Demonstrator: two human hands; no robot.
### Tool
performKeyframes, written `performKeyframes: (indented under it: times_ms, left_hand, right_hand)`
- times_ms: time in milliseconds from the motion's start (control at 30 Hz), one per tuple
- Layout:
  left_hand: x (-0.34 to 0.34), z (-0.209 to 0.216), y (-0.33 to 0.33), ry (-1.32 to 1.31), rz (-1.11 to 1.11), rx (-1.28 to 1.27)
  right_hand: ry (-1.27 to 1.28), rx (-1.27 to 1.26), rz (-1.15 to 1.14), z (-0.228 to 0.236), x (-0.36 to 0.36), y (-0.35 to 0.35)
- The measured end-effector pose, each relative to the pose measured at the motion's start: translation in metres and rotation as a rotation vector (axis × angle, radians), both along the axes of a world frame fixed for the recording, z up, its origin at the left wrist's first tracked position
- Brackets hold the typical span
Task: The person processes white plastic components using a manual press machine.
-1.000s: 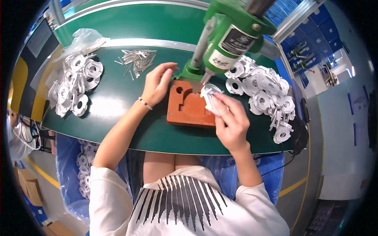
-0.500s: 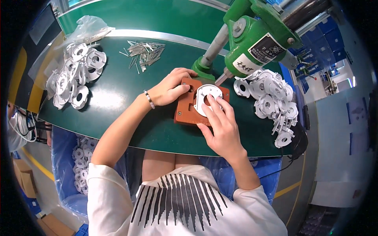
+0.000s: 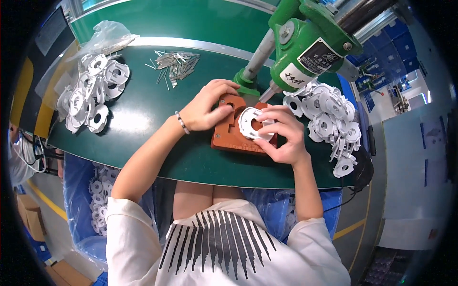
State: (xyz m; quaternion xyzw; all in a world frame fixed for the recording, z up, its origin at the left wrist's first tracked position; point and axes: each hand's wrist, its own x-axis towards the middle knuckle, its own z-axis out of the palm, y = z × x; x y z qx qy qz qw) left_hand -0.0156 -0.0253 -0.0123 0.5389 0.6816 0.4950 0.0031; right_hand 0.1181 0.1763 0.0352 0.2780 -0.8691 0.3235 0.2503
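My right hand [image 3: 287, 137] pinches a white plastic ring part [image 3: 245, 124], its fingers on the far rim and its thumb on the near one. The part sits tilted over a reddish-brown fixture block [image 3: 225, 137], whose recess now shows in part. My left hand [image 3: 209, 107] grips the block's upper left corner, thumb on top and fingers bent round the far side. Directly behind the block stands a green press [image 3: 298, 57], its metal ram tip [image 3: 271, 92] close to the block's far right corner.
White ring parts [image 3: 76, 102] are heaped at the left, beside a clear plastic bag [image 3: 107, 35]. Thin metal pins [image 3: 176, 64] lie at the back. Another heap of ring parts [image 3: 324, 125] is at the right. Blue-lined bins [image 3: 78, 190] with more parts stand below the table edge.
My right fingers, which lay flat on the seated ring part, now pinch it. The part has come out of the recess and shifted right. My left hand has stayed in place.
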Motion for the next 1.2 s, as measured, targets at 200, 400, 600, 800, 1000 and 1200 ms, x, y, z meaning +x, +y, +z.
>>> performKeyframes:
  times_ms: [200, 400, 600, 800, 1000, 1200]
  left_hand:
    - [0.028, 0.021, 0.000, 0.311, -0.056, -0.027]
    - [0.036, 0.031, -0.003, 0.316, -0.089, 0.105]
    - [0.041, 0.033, 0.000, 0.354, 0.015, 0.140]
    - [0.042, 0.033, -0.002, 0.308, 0.019, 0.247]
    - [0.050, 0.034, -0.001, 0.318, 0.191, 0.195]
    - [0.052, 0.031, -0.006, 0.211, 0.218, 0.127]
  right_hand:
    - [0.084, 0.181, -0.106, 0.005, 0.016, -0.001]
    - [0.052, 0.266, -0.249, 0.002, 0.018, -0.002]
    - [-0.030, 0.326, -0.321, -0.008, 0.028, -0.010]
    - [-0.092, 0.270, -0.247, -0.016, 0.030, -0.006]
    - [-0.140, 0.148, -0.193, -0.022, 0.019, -0.004]
    - [-0.046, 0.263, -0.314, -0.021, 0.026, -0.015]
